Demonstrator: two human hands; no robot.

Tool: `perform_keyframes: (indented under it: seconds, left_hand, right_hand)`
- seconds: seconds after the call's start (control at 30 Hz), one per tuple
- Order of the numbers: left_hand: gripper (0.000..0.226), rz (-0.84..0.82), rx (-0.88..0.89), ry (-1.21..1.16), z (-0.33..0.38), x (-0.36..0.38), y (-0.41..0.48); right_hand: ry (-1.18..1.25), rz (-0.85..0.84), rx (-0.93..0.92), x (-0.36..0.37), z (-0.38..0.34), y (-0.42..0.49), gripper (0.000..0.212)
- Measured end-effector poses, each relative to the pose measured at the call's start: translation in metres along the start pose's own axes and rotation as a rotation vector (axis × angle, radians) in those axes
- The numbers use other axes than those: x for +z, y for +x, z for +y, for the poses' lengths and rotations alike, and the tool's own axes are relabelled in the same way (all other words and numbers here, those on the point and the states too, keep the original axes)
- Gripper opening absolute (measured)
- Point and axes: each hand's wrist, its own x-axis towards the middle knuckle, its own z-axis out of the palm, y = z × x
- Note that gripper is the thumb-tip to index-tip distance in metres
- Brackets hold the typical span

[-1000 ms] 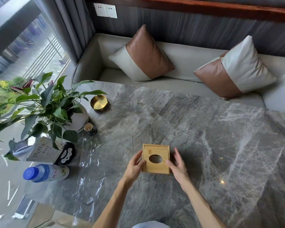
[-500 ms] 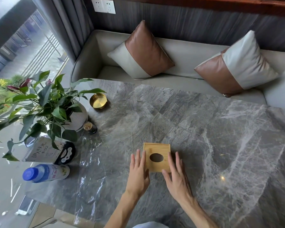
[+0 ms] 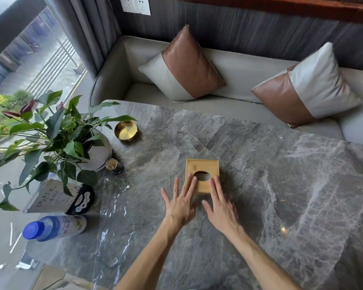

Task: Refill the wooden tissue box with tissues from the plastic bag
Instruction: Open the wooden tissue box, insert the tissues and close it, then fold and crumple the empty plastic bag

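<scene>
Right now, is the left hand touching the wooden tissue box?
Touching. The head view shows the left hand flat, its fingertips lying on the wooden tissue box lid beside the oval slot.

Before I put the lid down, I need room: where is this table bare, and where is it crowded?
The marble table is bare to the right of the wooden tissue box, out to the far right edge, and between the box and the sofa. The left end is crowded: potted plant, gold bowl, small jar, bottle, packet.

One head-worn view looks steeply forward and down, close over the marble table [image 3: 281,185], sofa [image 3: 239,65] beyond.
</scene>
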Motion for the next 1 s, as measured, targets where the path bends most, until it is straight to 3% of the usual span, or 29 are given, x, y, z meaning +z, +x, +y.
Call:
perform_keyframes:
  seconds: [0.23,0.37,0.43,0.53,0.6,0.73,0.83,1.0]
  left_hand:
    - [0.095,-0.051,0.049,0.073,-0.005,-0.024,0.027]
    - [0.075,0.059,0.094,-0.187,-0.02,-0.031,0.018]
    - [0.065,0.197,0.0,-0.411,-0.042,-0.034,0.004]
    - [0.043,0.406,-0.295,-0.627,-0.099,-0.029,-0.035]
    - [0.037,0.464,-0.498,-0.714,-0.145,-0.02,-0.07]
    - [0.042,0.436,-0.681,-0.712,-0.209,-0.001,-0.119]
    - [0.053,0.426,-0.719,-0.683,-0.232,0.013,-0.131]
    - [0.047,0.392,-0.753,-0.822,-0.249,0.017,-0.128]
  right_hand:
    - [0.012,-0.083,0.015,-0.012,-0.005,0.028,0.087]
    - [0.058,-0.15,0.091,-0.031,-0.015,0.035,0.076]
    - [-0.028,0.003,0.079,-0.041,-0.028,0.035,0.06]
    - [-0.05,0.256,-0.059,-0.036,-0.062,0.024,0.022]
    - [0.058,0.141,-0.017,-0.016,-0.088,0.017,0.016]
    - [0.441,-0.29,0.491,0.041,-0.12,0.016,0.023]
    - [0.771,-0.374,0.704,0.074,-0.132,0.009,0.008]
    - [0.843,-0.432,0.767,0.085,-0.145,0.014,0.023]
